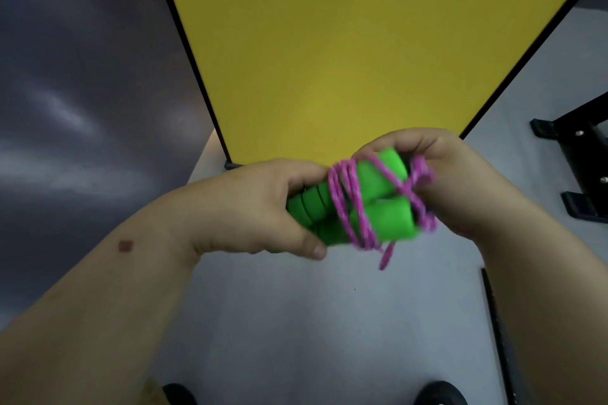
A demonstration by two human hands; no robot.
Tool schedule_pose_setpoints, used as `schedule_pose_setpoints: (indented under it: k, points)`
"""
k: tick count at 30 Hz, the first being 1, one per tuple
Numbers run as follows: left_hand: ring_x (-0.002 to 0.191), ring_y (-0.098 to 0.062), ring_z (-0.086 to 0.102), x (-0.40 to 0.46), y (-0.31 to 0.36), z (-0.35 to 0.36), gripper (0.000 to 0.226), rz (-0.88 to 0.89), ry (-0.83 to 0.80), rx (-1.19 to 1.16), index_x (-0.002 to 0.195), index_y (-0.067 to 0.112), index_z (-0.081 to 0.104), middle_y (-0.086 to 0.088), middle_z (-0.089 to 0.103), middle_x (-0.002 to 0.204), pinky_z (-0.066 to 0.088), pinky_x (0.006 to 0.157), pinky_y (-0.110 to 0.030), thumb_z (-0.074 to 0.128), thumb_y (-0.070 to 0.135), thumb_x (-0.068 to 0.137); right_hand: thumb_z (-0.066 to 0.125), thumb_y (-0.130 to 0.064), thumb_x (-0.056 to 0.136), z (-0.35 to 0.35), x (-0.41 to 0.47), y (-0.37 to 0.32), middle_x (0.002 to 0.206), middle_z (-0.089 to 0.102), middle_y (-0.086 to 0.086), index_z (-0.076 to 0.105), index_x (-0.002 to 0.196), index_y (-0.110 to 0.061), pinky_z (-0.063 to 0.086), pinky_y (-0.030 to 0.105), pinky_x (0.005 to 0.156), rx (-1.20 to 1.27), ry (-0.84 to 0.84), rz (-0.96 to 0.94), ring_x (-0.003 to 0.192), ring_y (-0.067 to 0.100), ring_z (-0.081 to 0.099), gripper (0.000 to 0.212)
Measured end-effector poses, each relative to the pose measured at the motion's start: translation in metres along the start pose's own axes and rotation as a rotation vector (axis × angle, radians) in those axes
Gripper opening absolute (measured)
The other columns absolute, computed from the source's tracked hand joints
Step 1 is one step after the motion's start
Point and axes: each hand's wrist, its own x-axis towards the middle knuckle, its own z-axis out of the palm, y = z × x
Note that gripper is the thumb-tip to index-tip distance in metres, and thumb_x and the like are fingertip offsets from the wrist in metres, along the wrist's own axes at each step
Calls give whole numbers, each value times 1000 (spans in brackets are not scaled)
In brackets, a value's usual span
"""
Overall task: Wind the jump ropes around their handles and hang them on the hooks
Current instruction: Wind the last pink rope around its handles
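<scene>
The left hand [263,207] grips the ribbed ends of the two green handles [371,204], fingers curled around them. The right hand [460,181] pinches the pink rope [352,204], which is wound around both handles, held above the floor [329,322].

handles [371,204]: left ends hidden in left hand [260,207] | rope [424,174]: motion-blurred
</scene>
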Motion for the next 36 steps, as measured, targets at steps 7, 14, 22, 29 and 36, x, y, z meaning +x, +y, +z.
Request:
schedule_pose_setpoints:
  k: [7, 14, 22, 29, 36]
  points:
    - [90, -40, 77, 19, -10, 1, 63, -30, 668, -406, 121, 26, 55, -15, 76, 103, 61, 75, -67, 85, 29, 65, 63, -51, 94, 4, 2, 3, 60, 47, -5, 76, 92, -31, 39, 35, 59, -326, 110, 75, 58, 16, 45, 24]
    - [81, -18, 61, 23, -15, 12, 39, -225, 719, 280, 119, 32, 47, 6, 61, 92, 42, 58, -29, 73, 35, 90, 60, -40, 97, 9, -8, -16, 64, 45, 5, 74, 94, -33, 44, 32, 43, -344, -94, 21, 57, 20, 55, 16]
    - [98, -13, 64, 14, -5, 8, 56, -194, 284, 500, 130, 56, 54, 16, 67, 108, 59, 82, -39, 77, 31, 85, 81, -28, 84, 10, -1, -3, 79, 71, -7, 79, 86, -30, 59, 43, 70, -404, 145, -236, 77, 13, 69, 3]
    - [91, -13, 73, -1, -1, -16, 57, -132, 5, 245, 122, 54, 65, 13, 76, 105, 62, 81, -45, 84, 34, 72, 75, -32, 88, 10, 2, 1, 85, 66, -5, 79, 99, -33, 49, 16, 56, -527, 208, -340, 80, 7, 62, 12]
    - [87, -34, 75, -5, -11, -16, 50, 32, -222, -426, 117, 23, 75, -18, 75, 104, 62, 75, -44, 80, 6, 70, 78, 5, 75, 1, -2, -4, 74, 77, -12, 79, 79, -33, 54, 17, 68, -32, 14, -161, 69, -3, 69, 39]
